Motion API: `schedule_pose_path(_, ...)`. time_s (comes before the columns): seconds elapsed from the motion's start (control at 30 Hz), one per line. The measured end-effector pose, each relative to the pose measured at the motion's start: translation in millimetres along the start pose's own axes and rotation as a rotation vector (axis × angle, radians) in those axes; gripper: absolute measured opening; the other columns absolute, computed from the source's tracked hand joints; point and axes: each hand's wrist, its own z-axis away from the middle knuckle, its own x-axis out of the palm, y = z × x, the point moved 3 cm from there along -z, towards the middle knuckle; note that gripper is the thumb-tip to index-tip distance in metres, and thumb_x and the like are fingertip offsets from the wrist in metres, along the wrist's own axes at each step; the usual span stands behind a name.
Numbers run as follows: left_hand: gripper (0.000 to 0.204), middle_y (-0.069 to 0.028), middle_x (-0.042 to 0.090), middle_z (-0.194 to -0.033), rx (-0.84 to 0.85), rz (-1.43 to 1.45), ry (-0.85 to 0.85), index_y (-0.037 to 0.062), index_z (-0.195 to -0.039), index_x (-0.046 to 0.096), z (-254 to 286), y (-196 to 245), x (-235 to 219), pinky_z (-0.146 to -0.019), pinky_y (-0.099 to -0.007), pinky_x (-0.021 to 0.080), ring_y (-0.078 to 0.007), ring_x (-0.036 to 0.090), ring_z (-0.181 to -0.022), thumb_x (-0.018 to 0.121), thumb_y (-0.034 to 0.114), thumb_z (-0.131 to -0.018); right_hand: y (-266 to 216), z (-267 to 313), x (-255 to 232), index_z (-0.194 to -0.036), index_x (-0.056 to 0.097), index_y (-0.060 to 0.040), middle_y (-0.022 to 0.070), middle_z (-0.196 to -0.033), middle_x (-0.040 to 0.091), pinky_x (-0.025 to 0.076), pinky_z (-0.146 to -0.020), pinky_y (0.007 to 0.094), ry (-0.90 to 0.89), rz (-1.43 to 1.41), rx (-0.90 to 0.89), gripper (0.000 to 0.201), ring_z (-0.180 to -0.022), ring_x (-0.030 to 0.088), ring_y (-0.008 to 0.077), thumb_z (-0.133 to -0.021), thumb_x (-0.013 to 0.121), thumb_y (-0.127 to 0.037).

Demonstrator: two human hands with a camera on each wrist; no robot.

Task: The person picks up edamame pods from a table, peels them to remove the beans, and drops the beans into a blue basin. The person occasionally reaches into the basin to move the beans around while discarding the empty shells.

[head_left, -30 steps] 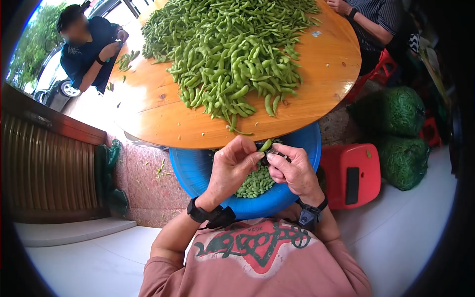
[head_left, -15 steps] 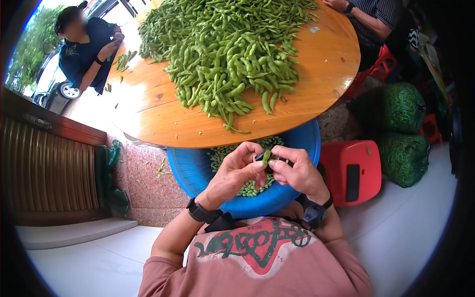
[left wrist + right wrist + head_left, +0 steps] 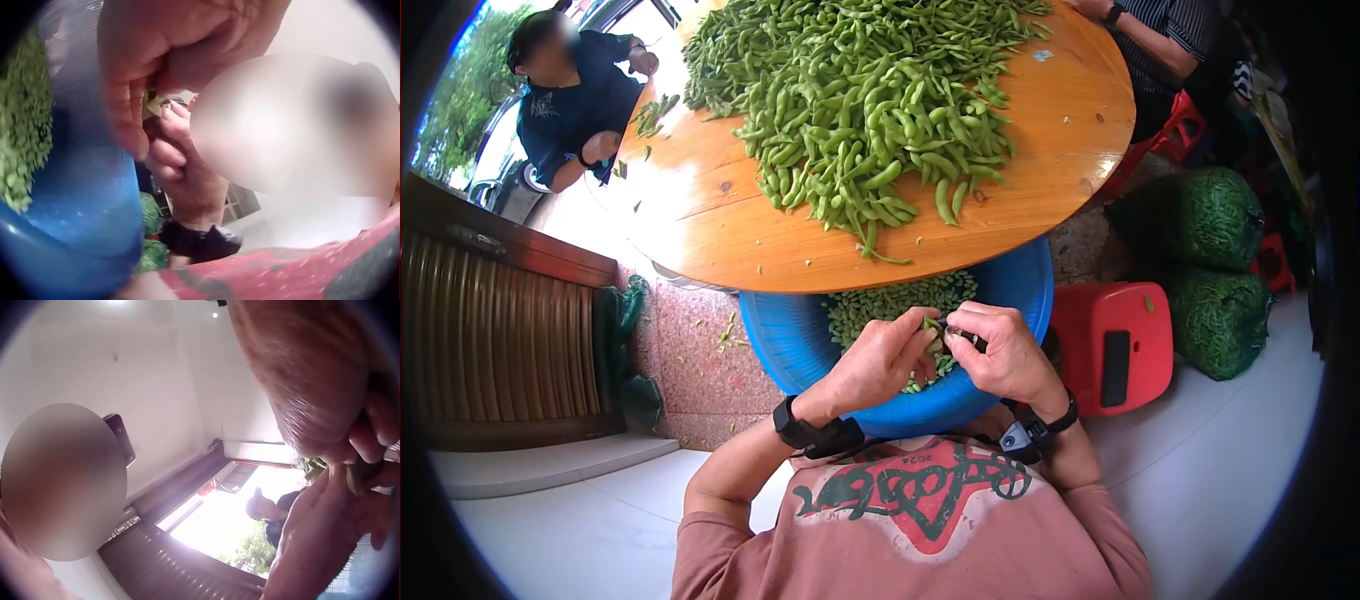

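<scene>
Over a blue basin (image 3: 785,335), my left hand (image 3: 878,357) pinches a green soybean pod (image 3: 934,338) between thumb and fingers. My right hand (image 3: 1012,355) meets it at the pod, with fingers curled round a small dark tool (image 3: 970,338); its working end is hidden. Shelled green soybeans (image 3: 865,312) lie in the basin below both hands. In the right wrist view, the pod (image 3: 355,479) shows partly between the two hands. A big heap of soybean pods (image 3: 870,130) covers much of the round wooden table (image 3: 1060,150) just beyond.
The table's near edge overhangs the basin. A red stool (image 3: 1080,345) stands to the right, with full green net bags (image 3: 1215,320) behind it. One person (image 3: 565,100) is at the table's far left, another (image 3: 1165,40) at the far right. A slatted brown door (image 3: 500,330) is at left.
The pod has tilted and is now mostly covered by my fingers. Both hands have come slightly lower over the basin. The person at far left has moved their hands apart.
</scene>
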Motion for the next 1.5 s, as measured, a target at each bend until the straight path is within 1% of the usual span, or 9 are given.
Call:
schedule_pose_path(0.07, 0.03, -0.0074, 0.064, -0.083, -0.207, 0.665, 0.03, -0.0044, -0.129, 0.049, -2.2, -12.1, 10.3, -0.068, -0.0306, 0.054, -0.0155, 0.065, -0.073, 0.042, 0.01, -0.103, 0.5, 1.7, 12.0, -0.086, 0.059, 0.0035, 0.0169, -0.077, 0.056, 0.047, -0.061, 0.0419, 0.103, 0.062, -0.02, 0.005, -0.069, 0.058, 0.0358, -0.082, 0.06, 0.002)
schedule_pose_path(0.2, 0.034, -0.0087, 0.061, -0.097, -0.237, 0.857, 0.127, -0.0049, -0.131, 0.048, -6.5, -20.5, 22.9, -0.071, -0.0291, 0.053, -0.016, 0.062, -0.077, 0.038, 0.01, -0.102, 2.2, 4.0, 29.3, -0.088, 0.057, 0.0021, 0.0201, -0.084, 0.055, 0.05, -0.064, 0.0479, 0.264, 0.238, -0.06, 0.006, -0.075, 0.059, 0.0414, -0.082, 0.059, 0.003)
schedule_pose_path(0.37, 0.034, -0.0059, 0.059, -0.098, -0.143, 0.468, 0.165, -0.0016, -0.126, 0.052, -12.0, -16.9, 20.0, -0.065, -0.0295, 0.05, -0.0135, 0.057, -0.076, 0.039, 0.015, -0.1, -0.2, 0.5, 27.4, -0.09, 0.057, 0.0022, 0.0196, -0.086, 0.054, 0.052, -0.065, 0.0472, 0.267, 0.268, -0.059, 0.009, -0.076, 0.059, 0.041, -0.082, 0.059, 0.004)
schedule_pose_path(0.5, 0.024, -0.0038, 0.059, -0.093, -0.142, 0.768, 0.285, -0.0007, -0.116, 0.055, -18.4, -33.6, 33.3, -0.067, -0.0291, 0.049, -0.0126, 0.054, -0.076, 0.041, 0.007, -0.097, 0.3, -1.4, 22.4, -0.092, 0.058, 0.002, 0.0185, -0.086, 0.055, 0.051, -0.064, 0.0455, 0.321, 0.243, -0.107, 0.01, -0.075, 0.06, 0.0396, -0.083, 0.06, 0.003)
schedule_pose_path(0.6, 0.022, -0.002, 0.06, -0.092, 0.202, -0.018, 0.174, -0.0014, -0.115, 0.055, -13.3, -22.4, 23.6, -0.072, -0.0278, 0.049, -0.0123, 0.056, -0.078, 0.044, 0.005, -0.098, 1.2, 0.0, 15.2, -0.092, 0.06, 0.0015, 0.0176, -0.084, 0.055, 0.05, -0.062, 0.0439, 0.362, 0.195, -0.124, 0.009, -0.074, 0.059, 0.0384, -0.083, 0.061, 0.003)
schedule_pose_path(0.67, 0.023, -0.0072, 0.064, -0.093, -0.22, 0.895, -0.028, -0.0039, -0.115, 0.058, -19.5, -25.5, 29.0, -0.076, -0.0293, 0.051, -0.0179, 0.06, -0.081, 0.05, 0.008, -0.097, 0.3, 5.1, 0.0, -0.09, 0.059, 0.0018, 0.0171, -0.082, 0.056, 0.048, -0.061, 0.0419, 0.398, 0.185, -0.092, 0.007, -0.072, 0.06, 0.0376, -0.083, 0.059, 0.003)
schedule_pose_path(0.83, 0.018, -0.0184, 0.066, -0.096, 0.23, -0.308, -0.122, 0.0005, -0.102, 0.068, -21.8, 21.7, -1.5, -0.077, -0.0427, 0.053, -0.0375, 0.064, -0.085, 0.062, 0.014, -0.091, 3.6, 56.4, -85.2, -0.094, 0.059, 0.0036, 0.0212, -0.075, 0.06, 0.048, -0.06, 0.0431, 0.244, 0.371, 0.233, 0.011, -0.069, 0.063, 0.0387, -0.084, 0.059, 0.0)
schedule_pose_path(0.93, 0.017, -0.0183, 0.061, -0.085, 0.285, -0.58, 0.22, -0.0012, -0.094, 0.063, -52.8, 48.8, -22.9, -0.073, -0.0464, 0.052, -0.0384, 0.064, -0.082, 0.065, 0.014, -0.088, 20.4, 88.9, -113.4, -0.104, 0.063, 0.005, 0.0241, -0.072, 0.063, 0.049, -0.06, 0.0432, 0.265, 0.497, 0.467, 0.021, -0.067, 0.065, 0.0389, -0.085, 0.058, -0.001)
schedule_pose_path(1.5, 0.026, -0.0176, 0.06, -0.093, 0.303, -0.646, 0.547, 0.0026, -0.105, 0.061, -83.7, 33.1, -49.2, -0.071, -0.0418, 0.052, -0.0354, 0.062, -0.081, 0.067, 0.002, -0.08, -0.3, 18.4, -61.6, -0.09, 0.06, 0.0026, 0.02, -0.07, 0.058, 0.046, -0.057, 0.0377, 0.387, 0.152, 0.176, 0.006, -0.06, 0.059, 0.0331, -0.087, 0.06, -0.003)
